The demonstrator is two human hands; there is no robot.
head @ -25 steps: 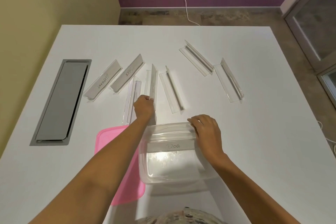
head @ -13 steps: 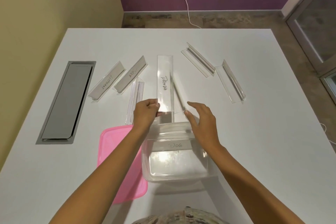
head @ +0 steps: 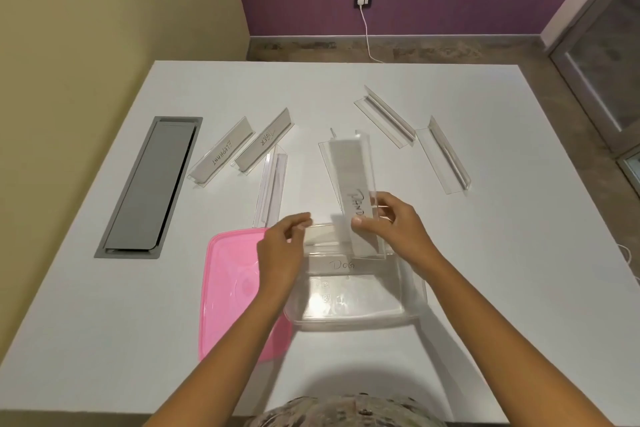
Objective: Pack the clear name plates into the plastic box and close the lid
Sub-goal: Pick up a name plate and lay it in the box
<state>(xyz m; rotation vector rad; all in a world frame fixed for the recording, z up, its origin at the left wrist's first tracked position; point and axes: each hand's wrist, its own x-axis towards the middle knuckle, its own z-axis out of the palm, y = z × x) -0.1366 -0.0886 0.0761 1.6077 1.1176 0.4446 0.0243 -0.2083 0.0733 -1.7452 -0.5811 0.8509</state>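
The right hand (head: 388,222) pinches the Panda plate (head: 353,184) near its lower end, thumb on the lettered face and fingers behind. The plate stands steeply, its long axis running from the hand up toward the centre of the frame, and its lower end dips just over the far rim of the box (head: 360,298).

The box sits at lower centre with its long side across the frame. The Dog plate (head: 341,265) already lies inside along the far wall, also crosswise. So the held plate is roughly at right angles to where it must lie; I judge the coming move to be a turn of about a quarter, then laying it down beside Dog.

The left hand (head: 280,246) is at the box's left far corner, fingers loosely curled; whether it grips the rim I cannot tell. It is the nearer hand for steadying the box.

The pink lid (head: 232,284) lies flat left of the box, partly under the left forearm. Six more plates wait on the table (head: 485,288) across the middle of the frame.
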